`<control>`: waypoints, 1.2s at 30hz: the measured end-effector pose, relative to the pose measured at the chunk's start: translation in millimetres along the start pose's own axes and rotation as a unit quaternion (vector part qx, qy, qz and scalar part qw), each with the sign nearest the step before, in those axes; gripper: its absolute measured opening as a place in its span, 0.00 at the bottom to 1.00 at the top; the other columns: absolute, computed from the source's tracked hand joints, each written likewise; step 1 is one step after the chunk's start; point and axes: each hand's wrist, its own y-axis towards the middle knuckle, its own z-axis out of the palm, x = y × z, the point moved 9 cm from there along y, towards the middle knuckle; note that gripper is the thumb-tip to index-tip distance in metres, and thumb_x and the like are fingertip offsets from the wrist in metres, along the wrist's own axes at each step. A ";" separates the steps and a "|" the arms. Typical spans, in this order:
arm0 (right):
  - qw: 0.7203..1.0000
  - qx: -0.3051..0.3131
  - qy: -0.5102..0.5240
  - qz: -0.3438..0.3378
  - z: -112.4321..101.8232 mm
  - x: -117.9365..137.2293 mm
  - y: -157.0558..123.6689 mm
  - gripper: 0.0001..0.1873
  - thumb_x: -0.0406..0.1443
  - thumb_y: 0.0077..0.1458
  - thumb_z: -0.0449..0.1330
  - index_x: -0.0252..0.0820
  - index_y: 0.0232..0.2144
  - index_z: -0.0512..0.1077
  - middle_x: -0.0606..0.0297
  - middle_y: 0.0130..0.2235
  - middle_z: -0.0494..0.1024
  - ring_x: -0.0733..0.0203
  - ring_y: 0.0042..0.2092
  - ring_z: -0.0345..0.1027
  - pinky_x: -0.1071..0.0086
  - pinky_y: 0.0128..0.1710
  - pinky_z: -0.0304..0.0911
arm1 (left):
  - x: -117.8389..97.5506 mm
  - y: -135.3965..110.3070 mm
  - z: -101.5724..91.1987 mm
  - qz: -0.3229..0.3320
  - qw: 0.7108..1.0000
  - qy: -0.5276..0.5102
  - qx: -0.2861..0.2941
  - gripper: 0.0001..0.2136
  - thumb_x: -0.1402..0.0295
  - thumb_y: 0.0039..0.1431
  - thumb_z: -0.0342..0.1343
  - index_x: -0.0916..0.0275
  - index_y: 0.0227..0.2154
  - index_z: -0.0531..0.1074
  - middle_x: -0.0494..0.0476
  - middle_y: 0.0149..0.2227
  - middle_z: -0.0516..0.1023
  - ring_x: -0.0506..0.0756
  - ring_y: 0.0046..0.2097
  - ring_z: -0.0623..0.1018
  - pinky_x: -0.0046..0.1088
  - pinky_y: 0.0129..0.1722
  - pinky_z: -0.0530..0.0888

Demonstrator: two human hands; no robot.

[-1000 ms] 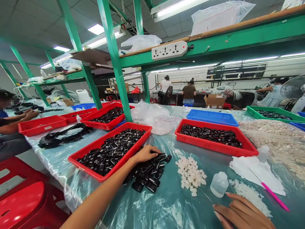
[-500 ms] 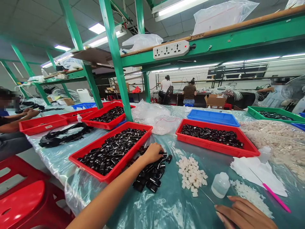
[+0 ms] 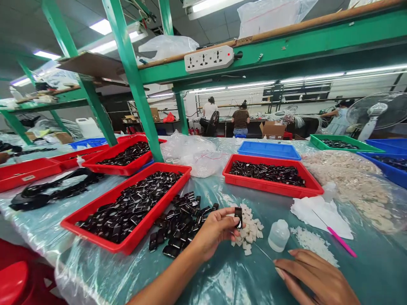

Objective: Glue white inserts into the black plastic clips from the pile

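Observation:
My left hand [image 3: 216,233] pinches a small glossy black plastic piece [image 3: 238,217] between thumb and fingers, raised above a heap of small cream-white pieces [image 3: 252,231]. Behind that wrist lies a loose pile of similar black pieces [image 3: 178,222]. My right hand [image 3: 314,275], at the lower right, has its fingers curled around a thin metal needle tool [image 3: 263,251]. The needle's shaft points out toward the cream heap; its handle end is hidden in the hand. Beside the needle stands a small translucent bottle [image 3: 279,236], and a patch of tiny white bits [image 3: 314,245] lies behind the right hand.
Red trays of black pieces stand at left [image 3: 133,207] and back right [image 3: 273,173]. A magenta-handled needle tool [image 3: 341,241] lies partly on a white cloth [image 3: 321,214]. A plastic bag of cream pieces [image 3: 349,182] fills the far right. A green shelf post [image 3: 133,80] rises behind the left tray.
My left hand has left the loose black pile and moved right, now with one black piece in its fingertips. The view has turned somewhat to the right. The right hand keeps its hold.

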 end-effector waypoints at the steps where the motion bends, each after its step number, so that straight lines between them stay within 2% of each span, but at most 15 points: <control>1: 1.000 -0.001 0.003 0.007 -0.5 -1.1 1.2 0.09 0.29 0.54 0.54 0.44 0.34 0.72 0.68 0.27 0.81 0.60 0.28 0.76 0.68 0.29 0.71 | 3.4 -3.2 9.3 -0.011 1.000 -0.024 0.017 0.16 0.64 0.51 0.57 0.69 0.41 0.71 0.60 0.32 0.77 0.45 0.23 0.72 0.18 0.23 0.70; 4: 0.999 -0.025 0.016 0.029 -3.8 -3.9 3.4 0.07 0.29 0.53 0.55 0.42 0.33 0.72 0.67 0.25 0.80 0.61 0.26 0.74 0.69 0.28 0.71 | 11.8 -9.4 28.2 -0.038 0.992 -0.101 0.061 0.13 0.64 0.52 0.56 0.70 0.37 0.72 0.63 0.33 0.78 0.46 0.24 0.74 0.18 0.25 0.72; 8: 0.997 -0.043 0.032 0.059 -2.6 -7.0 3.0 0.07 0.29 0.52 0.56 0.42 0.31 0.73 0.66 0.24 0.79 0.62 0.26 0.74 0.70 0.26 0.71 | 17.9 -15.1 40.3 -0.063 0.971 -0.207 0.099 0.10 0.66 0.55 0.56 0.71 0.32 0.74 0.65 0.31 0.79 0.47 0.25 0.77 0.18 0.25 0.74; 14: 0.993 -0.020 0.073 0.087 7.0 -9.7 1.7 0.06 0.29 0.53 0.57 0.43 0.33 0.72 0.66 0.25 0.79 0.61 0.26 0.73 0.69 0.26 0.70 | 21.2 -22.1 48.8 -0.074 0.962 -0.227 0.130 0.10 0.69 0.56 0.56 0.73 0.36 0.75 0.66 0.31 0.80 0.47 0.24 0.78 0.17 0.25 0.76; 18: 0.991 -0.010 0.091 0.100 9.5 -9.9 2.8 0.05 0.29 0.52 0.57 0.41 0.31 0.72 0.64 0.25 0.78 0.62 0.25 0.71 0.70 0.25 0.69 | 24.9 -22.1 48.5 -0.079 0.960 -0.238 0.127 0.11 0.70 0.54 0.59 0.72 0.38 0.74 0.65 0.31 0.81 0.47 0.23 0.78 0.17 0.24 0.76; 21: 0.981 -0.014 0.119 0.154 14.0 -17.9 -3.2 0.05 0.31 0.54 0.57 0.41 0.32 0.73 0.64 0.25 0.76 0.62 0.25 0.71 0.72 0.24 0.68 | 29.2 -21.0 47.8 -0.086 0.957 -0.252 0.117 0.13 0.69 0.49 0.63 0.71 0.37 0.74 0.64 0.29 0.81 0.47 0.22 0.78 0.17 0.23 0.76; 24: 0.956 -0.032 0.150 0.250 21.4 -34.1 -16.0 0.06 0.35 0.54 0.58 0.44 0.35 0.74 0.66 0.26 0.77 0.62 0.27 0.72 0.75 0.25 0.67 | 35.2 -21.0 50.5 -0.099 0.957 -0.250 0.113 0.16 0.67 0.44 0.66 0.70 0.35 0.74 0.61 0.27 0.80 0.48 0.21 0.78 0.18 0.21 0.75; 26: 0.935 -0.047 0.176 0.305 27.2 -42.9 -24.0 0.07 0.37 0.53 0.59 0.45 0.36 0.74 0.68 0.25 0.77 0.63 0.26 0.72 0.76 0.25 0.67 | 40.3 -21.9 54.0 -0.106 0.961 -0.230 0.113 0.17 0.65 0.42 0.67 0.69 0.35 0.74 0.59 0.26 0.79 0.49 0.21 0.78 0.19 0.20 0.74; 28: 0.913 -0.053 0.213 0.343 34.6 -46.7 -28.7 0.09 0.38 0.52 0.59 0.45 0.37 0.74 0.70 0.22 0.74 0.64 0.24 0.71 0.77 0.24 0.67 | 42.6 -22.3 54.4 -0.087 0.974 -0.185 0.098 0.17 0.66 0.41 0.67 0.69 0.35 0.75 0.57 0.25 0.79 0.49 0.21 0.77 0.20 0.20 0.73; 31: 0.870 -0.067 0.279 0.400 44.8 -47.8 -34.0 0.09 0.40 0.49 0.61 0.44 0.33 0.75 0.73 0.18 0.70 0.65 0.20 0.66 0.76 0.21 0.64 | 31.9 -23.7 47.4 0.021 0.998 -0.025 0.045 0.12 0.70 0.44 0.64 0.67 0.34 0.77 0.57 0.28 0.79 0.50 0.23 0.76 0.22 0.24 0.72; 32: 0.854 -0.074 0.298 0.420 47.1 -47.7 -35.8 0.08 0.41 0.48 0.61 0.44 0.31 0.75 0.73 0.17 0.69 0.65 0.20 0.65 0.76 0.21 0.63 | 25.0 -25.8 46.9 0.067 0.996 0.052 0.033 0.09 0.71 0.46 0.62 0.66 0.34 0.78 0.57 0.28 0.80 0.51 0.25 0.76 0.23 0.26 0.72; 34: 0.824 -0.092 0.330 0.452 49.3 -48.1 -39.1 0.07 0.41 0.45 0.63 0.44 0.26 0.76 0.72 0.16 0.69 0.65 0.20 0.65 0.76 0.21 0.63 | 12.4 -31.1 50.6 0.145 0.973 0.180 0.030 0.08 0.74 0.49 0.59 0.65 0.34 0.79 0.59 0.29 0.81 0.53 0.29 0.77 0.24 0.29 0.71; 36: 0.805 -0.097 0.355 0.466 50.2 -49.9 -40.5 0.07 0.41 0.44 0.64 0.45 0.25 0.77 0.70 0.18 0.73 0.64 0.22 0.68 0.77 0.23 0.65 | 4.6 -34.9 53.1 0.185 0.957 0.223 0.033 0.09 0.75 0.49 0.59 0.64 0.35 0.79 0.60 0.30 0.81 0.54 0.31 0.77 0.24 0.30 0.71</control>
